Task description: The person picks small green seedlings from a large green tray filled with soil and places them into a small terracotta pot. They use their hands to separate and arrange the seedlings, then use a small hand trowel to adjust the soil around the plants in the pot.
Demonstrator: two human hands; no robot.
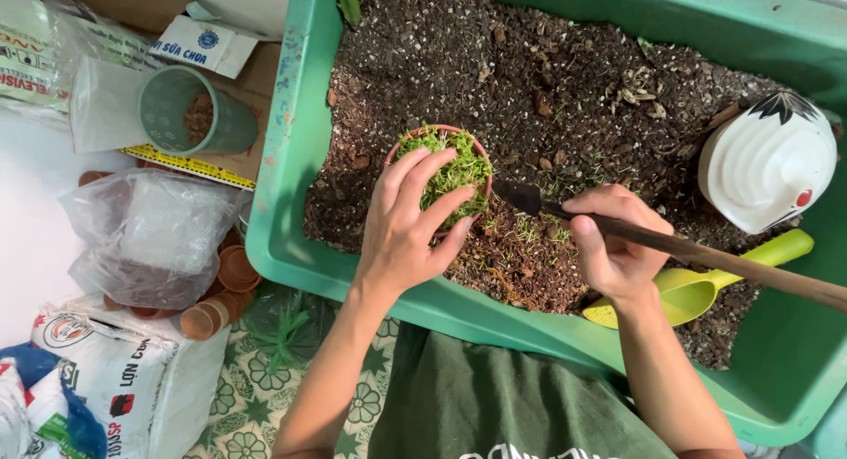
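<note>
Over green soil tray (291,159): left hand (410,225) grip grasping mossy pot (450,163); right hand (613,247) grip clenched on long-handled tool (706,252)

Beside the tub, on the left: green plastic cup (187,111) lying on its side over a yellow ruler (190,166). Below, clear plastic bag (150,238), stacked small terracotta pots (222,291), white printed sack (123,379). Inside the tub, at right: white ribbed container (766,163), yellow-green scoop (697,287) resting on soil.
</note>
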